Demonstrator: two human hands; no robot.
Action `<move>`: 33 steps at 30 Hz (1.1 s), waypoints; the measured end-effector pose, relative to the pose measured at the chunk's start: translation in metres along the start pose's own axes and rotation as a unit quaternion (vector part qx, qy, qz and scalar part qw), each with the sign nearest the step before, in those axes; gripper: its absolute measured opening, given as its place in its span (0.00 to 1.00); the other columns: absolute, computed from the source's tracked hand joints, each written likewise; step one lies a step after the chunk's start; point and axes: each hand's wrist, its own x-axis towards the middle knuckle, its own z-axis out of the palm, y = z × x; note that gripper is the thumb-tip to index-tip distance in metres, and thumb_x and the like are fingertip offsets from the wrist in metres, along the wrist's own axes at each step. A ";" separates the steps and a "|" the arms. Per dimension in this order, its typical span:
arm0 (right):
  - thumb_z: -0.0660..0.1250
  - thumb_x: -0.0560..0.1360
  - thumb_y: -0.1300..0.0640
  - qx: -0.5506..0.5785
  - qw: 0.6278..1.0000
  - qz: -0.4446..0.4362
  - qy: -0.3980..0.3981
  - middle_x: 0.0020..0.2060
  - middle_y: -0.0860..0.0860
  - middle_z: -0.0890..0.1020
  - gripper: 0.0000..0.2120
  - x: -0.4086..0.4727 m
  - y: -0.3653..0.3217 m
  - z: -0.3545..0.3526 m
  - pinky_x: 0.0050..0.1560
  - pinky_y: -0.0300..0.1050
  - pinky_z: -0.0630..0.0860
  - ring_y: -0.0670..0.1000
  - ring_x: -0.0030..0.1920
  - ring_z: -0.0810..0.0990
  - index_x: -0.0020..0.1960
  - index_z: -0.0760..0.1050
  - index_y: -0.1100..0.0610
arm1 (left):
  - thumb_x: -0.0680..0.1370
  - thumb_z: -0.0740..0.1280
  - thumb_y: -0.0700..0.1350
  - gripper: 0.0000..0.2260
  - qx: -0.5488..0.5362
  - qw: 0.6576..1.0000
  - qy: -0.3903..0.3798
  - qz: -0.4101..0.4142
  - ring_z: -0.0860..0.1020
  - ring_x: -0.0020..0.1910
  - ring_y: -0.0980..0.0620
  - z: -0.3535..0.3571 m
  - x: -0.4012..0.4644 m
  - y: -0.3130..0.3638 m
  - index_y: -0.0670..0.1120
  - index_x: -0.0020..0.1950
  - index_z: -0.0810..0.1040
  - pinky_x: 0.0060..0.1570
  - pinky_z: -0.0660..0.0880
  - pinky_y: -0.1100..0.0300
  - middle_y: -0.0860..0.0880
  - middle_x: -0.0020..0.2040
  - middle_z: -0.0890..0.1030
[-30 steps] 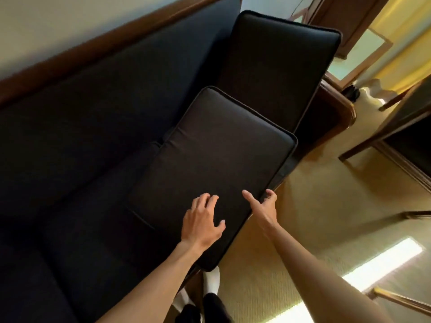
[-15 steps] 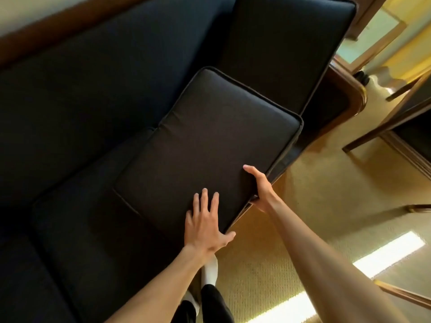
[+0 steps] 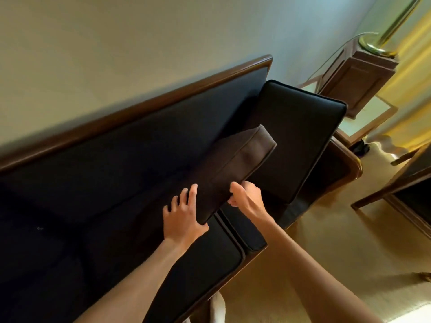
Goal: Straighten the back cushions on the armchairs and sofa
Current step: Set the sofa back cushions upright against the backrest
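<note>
A dark back cushion (image 3: 235, 164) is raised on edge above the sofa's seat cushions (image 3: 205, 264), tilted toward the padded backrest (image 3: 130, 145). My left hand (image 3: 182, 215) presses flat against its near face at the lower corner, fingers spread. My right hand (image 3: 247, 197) grips the cushion's near edge. A second dark back cushion (image 3: 298, 136) stands upright at the sofa's right end, against the wooden arm (image 3: 347, 159).
The sofa's wooden top rail (image 3: 140, 106) runs along a pale wall. A wooden side cabinet (image 3: 354, 75) with a brass lamp base (image 3: 375, 45) stands at the far right. Another wooden furniture frame (image 3: 396, 180) sits on the beige carpet (image 3: 326, 248) to the right.
The cushion that lay flat on the seat has been lifted onto its edge and swung toward the backrest. Both hands moved up with it, and my view has risen to show the wall.
</note>
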 end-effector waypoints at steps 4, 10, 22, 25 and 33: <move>0.70 0.69 0.63 -0.364 0.894 -0.252 0.070 0.65 0.56 0.72 0.35 0.021 -0.029 -0.005 0.54 0.58 0.77 0.61 0.62 0.73 0.74 0.61 0.55 | 0.63 0.77 0.58 0.50 -0.051 0.998 -0.039 -0.027 0.71 0.67 0.42 -0.032 0.036 -0.012 0.54 0.75 0.50 0.59 0.73 0.40 0.48 0.74 0.66; 0.79 0.66 0.54 -0.641 0.692 -0.328 -0.047 0.80 0.55 0.39 0.62 0.105 -0.060 -0.010 0.73 0.71 0.52 0.61 0.79 0.41 0.79 0.34 0.49 | 0.61 0.77 0.59 0.48 -0.060 0.997 -0.040 -0.034 0.72 0.64 0.44 -0.038 0.070 -0.015 0.54 0.74 0.54 0.57 0.74 0.41 0.51 0.70 0.70; 0.78 0.66 0.51 -0.706 0.602 -0.363 -0.091 0.79 0.56 0.49 0.55 0.171 -0.097 0.011 0.70 0.79 0.42 0.61 0.79 0.45 0.80 0.45 0.56 | 0.63 0.79 0.54 0.55 0.078 0.985 -0.094 -0.121 0.70 0.64 0.39 -0.040 0.106 -0.001 0.51 0.77 0.44 0.61 0.70 0.38 0.42 0.69 0.67; 0.78 0.64 0.47 -0.715 0.573 -0.392 -0.081 0.72 0.54 0.64 0.52 0.171 -0.117 0.016 0.69 0.79 0.50 0.59 0.72 0.62 0.77 0.53 0.57 | 0.63 0.79 0.52 0.52 0.070 0.987 -0.096 -0.111 0.73 0.61 0.40 -0.051 0.115 -0.017 0.51 0.76 0.47 0.58 0.73 0.41 0.43 0.66 0.70; 0.74 0.62 0.45 -0.658 0.577 -0.466 -0.133 0.62 0.50 0.72 0.39 0.141 -0.164 0.073 0.67 0.77 0.57 0.57 0.66 0.68 0.69 0.64 0.54 | 0.61 0.81 0.52 0.53 0.038 0.987 -0.128 -0.085 0.75 0.61 0.42 -0.110 0.102 -0.117 0.53 0.76 0.51 0.59 0.74 0.41 0.46 0.64 0.73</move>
